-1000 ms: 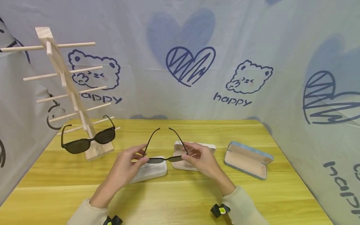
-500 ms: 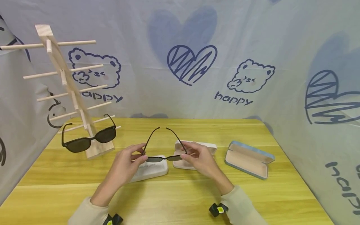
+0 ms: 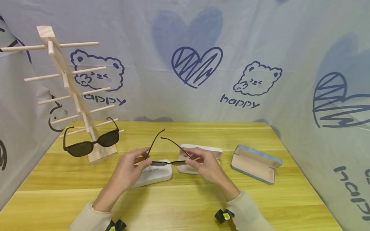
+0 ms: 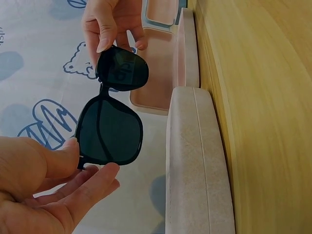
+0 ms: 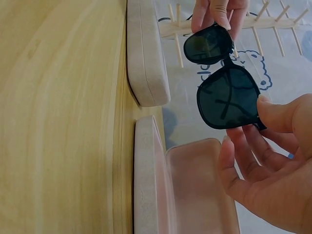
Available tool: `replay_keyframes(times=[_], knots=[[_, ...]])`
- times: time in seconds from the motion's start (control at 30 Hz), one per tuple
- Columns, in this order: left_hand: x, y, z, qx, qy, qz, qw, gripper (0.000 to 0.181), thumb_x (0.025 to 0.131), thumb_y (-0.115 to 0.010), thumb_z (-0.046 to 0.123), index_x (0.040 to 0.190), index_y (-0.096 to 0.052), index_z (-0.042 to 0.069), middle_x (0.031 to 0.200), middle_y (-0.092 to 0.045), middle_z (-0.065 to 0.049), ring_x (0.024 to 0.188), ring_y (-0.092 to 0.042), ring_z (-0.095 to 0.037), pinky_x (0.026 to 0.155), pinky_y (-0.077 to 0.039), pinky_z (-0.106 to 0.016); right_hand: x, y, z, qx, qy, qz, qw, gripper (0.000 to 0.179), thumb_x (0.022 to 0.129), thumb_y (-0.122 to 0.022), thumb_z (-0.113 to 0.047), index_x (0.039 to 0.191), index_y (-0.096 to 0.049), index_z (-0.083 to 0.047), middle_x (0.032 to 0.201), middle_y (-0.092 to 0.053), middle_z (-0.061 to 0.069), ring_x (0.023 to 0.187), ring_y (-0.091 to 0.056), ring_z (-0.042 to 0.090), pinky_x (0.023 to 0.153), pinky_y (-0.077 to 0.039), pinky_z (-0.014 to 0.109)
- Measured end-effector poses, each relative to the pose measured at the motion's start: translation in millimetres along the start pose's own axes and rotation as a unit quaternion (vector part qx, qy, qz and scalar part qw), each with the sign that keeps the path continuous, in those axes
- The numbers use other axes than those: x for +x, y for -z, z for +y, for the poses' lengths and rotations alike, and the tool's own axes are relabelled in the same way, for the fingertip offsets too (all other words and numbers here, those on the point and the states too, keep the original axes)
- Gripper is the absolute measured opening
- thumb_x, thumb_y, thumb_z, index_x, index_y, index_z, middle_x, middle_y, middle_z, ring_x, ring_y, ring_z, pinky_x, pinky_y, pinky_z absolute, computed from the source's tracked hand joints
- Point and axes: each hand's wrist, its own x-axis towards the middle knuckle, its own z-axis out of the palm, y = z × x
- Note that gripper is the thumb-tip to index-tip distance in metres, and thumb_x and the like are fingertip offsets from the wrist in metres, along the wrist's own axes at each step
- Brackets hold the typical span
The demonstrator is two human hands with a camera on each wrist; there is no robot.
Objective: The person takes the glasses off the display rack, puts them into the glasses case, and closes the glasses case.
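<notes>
Black sunglasses (image 3: 160, 163) are held up between the two hands, dark lenses toward the person. My left hand (image 3: 127, 168) pinches the frame's left end between thumb and fingers. At the right end my right hand (image 3: 209, 163) pinches the frame near the hinge. The left temple arm points away, while the right one slants inward toward it. Below the left hand lies a closed white glasses case (image 3: 162, 175), partly covered by that hand. Behind the right hand stands an open white case (image 3: 214, 149) with pink lining (image 5: 195, 180).
An open blue glasses case (image 3: 254, 165) lies on the right of the wooden table (image 3: 173, 205). At the left stands a wooden display rack (image 3: 76, 99) with several pegs; another pair of black sunglasses (image 3: 81, 149) hangs low on it. Printed cloth (image 3: 138, 48) encloses the back and sides.
The right temple arm of the held sunglasses has swung inward, its tip moving left toward the other arm. Both hands keep their hold and barely move.
</notes>
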Motion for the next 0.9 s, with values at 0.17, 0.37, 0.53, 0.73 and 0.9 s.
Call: replay_keyframes(times=[0.17, 0.37, 0.53, 0.73, 0.9], knots=[[-0.8, 0.0, -0.3, 0.011, -0.005, 0.004, 0.9999, 0.045, 0.097, -0.07, 0.006, 0.141, -0.061, -0.001, 0.122, -0.071, -0.02, 0.119, -0.069, -0.039, 0.091, -0.062, -0.043, 0.3, -0.5, 0.4, -0.004, 0.01, -0.013, 0.9999, 0.039, 0.099, -0.068, -0.01, 0.138, -0.065, -0.009, 0.124, -0.073, 0.017, 0.109, -0.071, 0.028, 0.087, -0.059, 0.024], [-0.7, 0.2, -0.6, 0.008, -0.007, 0.007, 0.9999, 0.046, 0.097, -0.07, 0.007, 0.142, -0.061, 0.001, 0.123, -0.071, -0.019, 0.122, -0.067, -0.039, 0.09, -0.063, -0.046, 1.1, -1.9, 0.8, -0.007, 0.014, -0.019, 0.9997, 0.035, 0.099, -0.067, -0.006, 0.133, -0.068, -0.005, 0.124, -0.074, 0.019, 0.109, -0.072, 0.03, 0.087, -0.059, 0.024], [-0.5, 0.4, -0.3, 0.01, -0.008, 0.008, 0.9999, 0.046, 0.097, -0.07, 0.007, 0.142, -0.061, 0.002, 0.124, -0.071, -0.018, 0.122, -0.067, -0.038, 0.089, -0.063, -0.044, 0.9, -2.1, 0.6, -0.012, 0.019, -0.019, 0.9996, 0.029, 0.099, -0.067, -0.008, 0.128, -0.07, -0.003, 0.124, -0.074, 0.018, 0.11, -0.072, 0.031, 0.087, -0.06, 0.027], [-0.2, 0.0, -0.3, 0.013, -0.008, 0.009, 0.9998, 0.045, 0.097, -0.071, 0.008, 0.141, -0.062, 0.002, 0.123, -0.071, -0.017, 0.119, -0.068, -0.036, 0.087, -0.064, -0.042, 0.2, -2.2, 0.4, -0.02, 0.033, -0.02, 0.9991, 0.026, 0.1, -0.066, -0.012, 0.124, -0.072, -0.003, 0.127, -0.073, 0.017, 0.112, -0.071, 0.032, 0.087, -0.059, 0.029], [0.2, -1.0, -0.4, 0.011, -0.016, 0.012, 0.9997, 0.044, 0.096, -0.072, 0.006, 0.139, -0.063, 0.001, 0.118, -0.073, -0.016, 0.113, -0.071, -0.035, 0.083, -0.065, -0.039, -0.3, -1.7, 0.4, -0.017, 0.032, -0.019, 0.9992, 0.025, 0.101, -0.065, -0.014, 0.123, -0.073, -0.004, 0.13, -0.071, 0.018, 0.114, -0.069, 0.033, 0.086, -0.058, 0.027]])
